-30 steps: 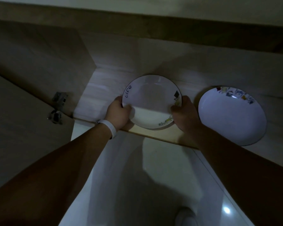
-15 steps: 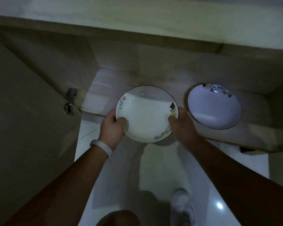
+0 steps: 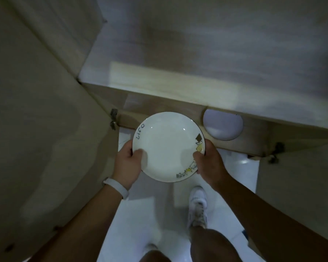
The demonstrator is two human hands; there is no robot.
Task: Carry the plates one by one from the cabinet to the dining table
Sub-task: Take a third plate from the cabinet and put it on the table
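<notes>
I hold a white plate (image 3: 166,146) with "Life" lettering and small cartoon prints level in front of me, out of the cabinet. My left hand (image 3: 127,163) grips its left rim with the thumb on top. My right hand (image 3: 208,159) grips the right rim the same way. A second white plate (image 3: 222,126) lies on the cabinet shelf (image 3: 250,142) to the right, its far half hidden under the cabinet top (image 3: 197,59).
The open left cabinet door (image 3: 36,120) stands close on my left, with hinges (image 3: 113,119) at the shelf corner. Another open door (image 3: 299,186) is on the right. White tiled floor (image 3: 146,224) and my shoes (image 3: 197,205) are below.
The plate has come off the shelf and toward me, held in both hands. My view has risen and pulled back, so the cabinet top now covers part of the second plate.
</notes>
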